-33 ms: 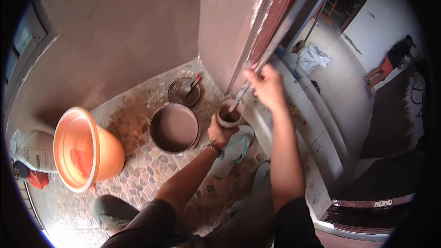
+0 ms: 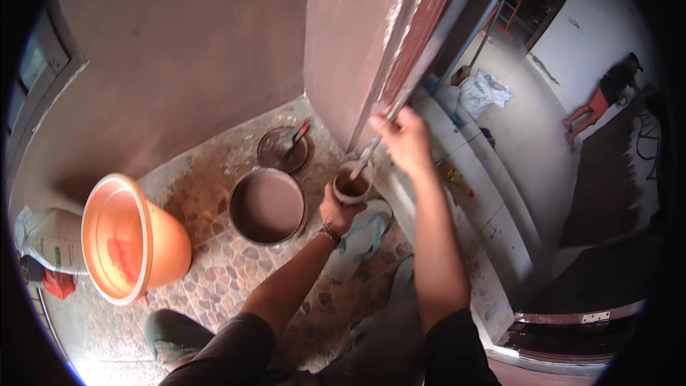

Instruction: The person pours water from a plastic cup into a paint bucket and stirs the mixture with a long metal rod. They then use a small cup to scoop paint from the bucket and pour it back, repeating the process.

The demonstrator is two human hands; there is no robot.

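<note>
Pebble-mosaic floor (image 2: 221, 264) below the left hand (image 2: 336, 213), round bucket (image 2: 270, 239) of brown paint to that hand's left, dark round lid (image 2: 271, 147) beyond, orange plastic tub (image 2: 169, 243) farther left, pale flip-flop (image 2: 346, 263) just nearer the body

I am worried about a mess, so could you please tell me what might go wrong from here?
The left grip holds the small cup, and the right grip holds a stick reaching into it. A hard push might tip the cup and dirty the nearby sandals.

The wide tub of brown liquid stands uncovered to their left; a bump could perhaps splash the pebbled floor.
</note>
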